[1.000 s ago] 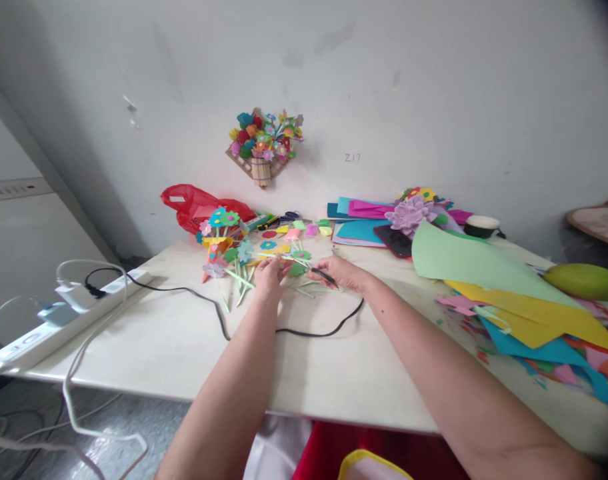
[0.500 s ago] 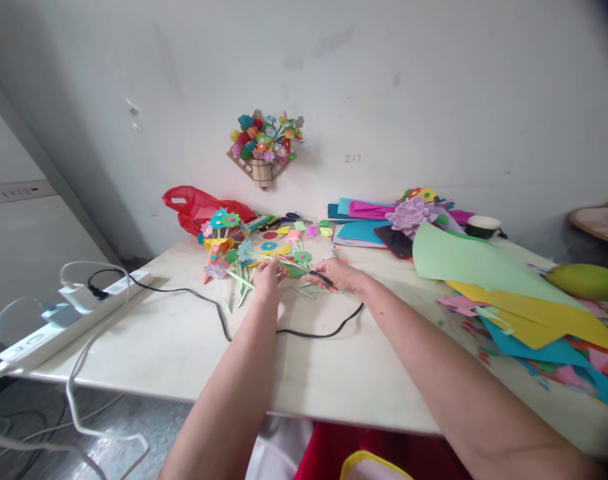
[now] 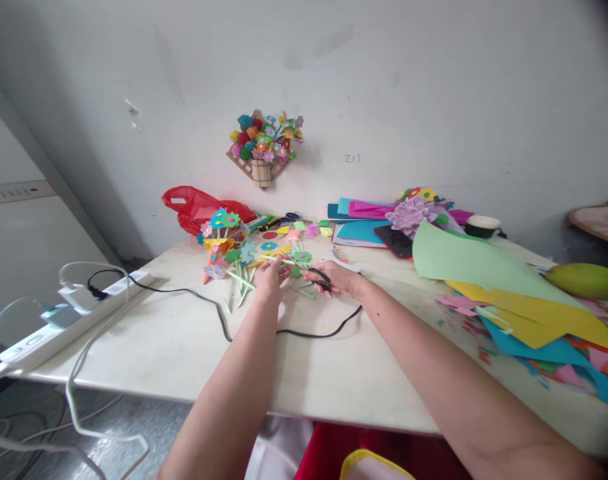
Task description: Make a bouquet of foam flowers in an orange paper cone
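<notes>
Black-handled scissors (image 3: 320, 273) in your right hand (image 3: 340, 279); pale green strip (image 3: 263, 257) in your left hand (image 3: 270, 276).
Right fingers wrapped round the handles, left fingertips pinched together on the strip; both things on the far side of the black cable (image 3: 309, 335).

The scissors (image 3: 311, 270) had black handles (image 3: 325, 281), the thin strips (image 3: 247, 285) were pale green, and the bag (image 3: 199, 212) near the table's (image 3: 184, 347) far left corner was red.
</notes>
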The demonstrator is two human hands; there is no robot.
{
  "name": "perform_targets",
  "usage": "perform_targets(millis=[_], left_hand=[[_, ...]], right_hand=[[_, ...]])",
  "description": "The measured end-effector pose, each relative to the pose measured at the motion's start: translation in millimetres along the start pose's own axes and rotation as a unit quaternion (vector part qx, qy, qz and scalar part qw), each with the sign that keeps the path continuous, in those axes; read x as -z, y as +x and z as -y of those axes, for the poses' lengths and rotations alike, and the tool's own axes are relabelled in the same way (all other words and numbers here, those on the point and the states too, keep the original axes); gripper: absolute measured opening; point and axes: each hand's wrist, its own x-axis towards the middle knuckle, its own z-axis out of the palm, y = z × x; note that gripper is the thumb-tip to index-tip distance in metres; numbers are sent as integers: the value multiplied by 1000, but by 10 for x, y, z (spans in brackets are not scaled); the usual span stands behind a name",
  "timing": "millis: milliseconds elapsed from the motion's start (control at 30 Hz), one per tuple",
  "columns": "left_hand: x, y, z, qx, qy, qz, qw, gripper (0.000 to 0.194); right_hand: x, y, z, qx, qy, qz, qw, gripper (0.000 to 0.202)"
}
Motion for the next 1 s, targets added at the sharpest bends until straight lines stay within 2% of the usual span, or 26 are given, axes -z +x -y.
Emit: perform_targets(millis=[333, 500, 667, 800, 1000], left_hand=[[8, 19, 23, -5, 5, 8, 1000, 16], [9, 2, -18, -4, -10, -9, 1000, 21], [62, 35, -87, -49, 0, -49, 998, 21], [139, 70, -218, -65, 41, -62, 995, 17], [297, 126, -366, -80, 122, -51, 988, 19]], right_hand=[[-36, 52, -54, 12, 14, -28, 999, 37], [-86, 24, 2, 19, 48, -34, 998, 34], [-92, 14, -3, -11, 35, -36, 999, 29], [5, -11, -51, -28, 26, 1, 999, 31], [172, -96, -63, -36, 30, 112, 993, 42]])
